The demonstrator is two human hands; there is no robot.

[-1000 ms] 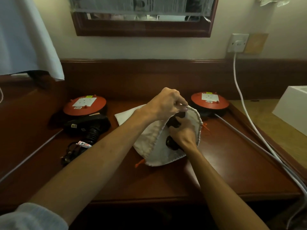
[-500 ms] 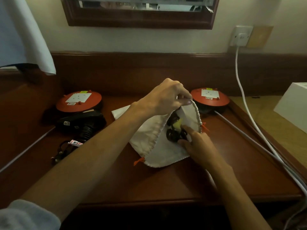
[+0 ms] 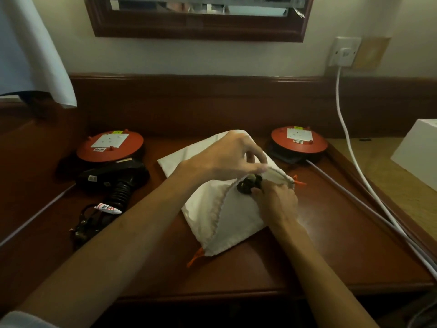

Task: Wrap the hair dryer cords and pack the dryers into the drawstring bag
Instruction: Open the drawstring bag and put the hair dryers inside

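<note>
Our right hand (image 3: 275, 201) is closed on a black coiled cord and plug bundle (image 3: 249, 183) at the mouth of the white cloth drawstring bag (image 3: 227, 216), fingertips pinched on it, wrist low and forearm running back toward six o'clock. Our left hand (image 3: 230, 157) is pinched shut on the upper hem of the bag mouth, lifting it, with the forearm crossing in from seven o'clock. To do this step well, we judge that we should keep the hem raised high enough for the opening to stay wide, feed the bundle in toward the bag's closed end at eleven o'clock, and keep the loops tight together so none snags on the gathered rim or the orange drawstring ends (image 3: 195, 258). What already lies deeper in the bag we cannot tell. The bag rests at the middle of the dark reddish wooden worktop (image 3: 307, 252). At nine o'clock of it, well apart, a second black hair dryer (image 3: 113, 178) lies with its cord bunched near its handle, not yet packed. Two red round cable reels sit behind, one at ten o'clock (image 3: 110, 146) and one at two o'clock (image 3: 299, 139), and a white cable (image 3: 350, 138) hangs from the wall socket at one o'clock.
</note>
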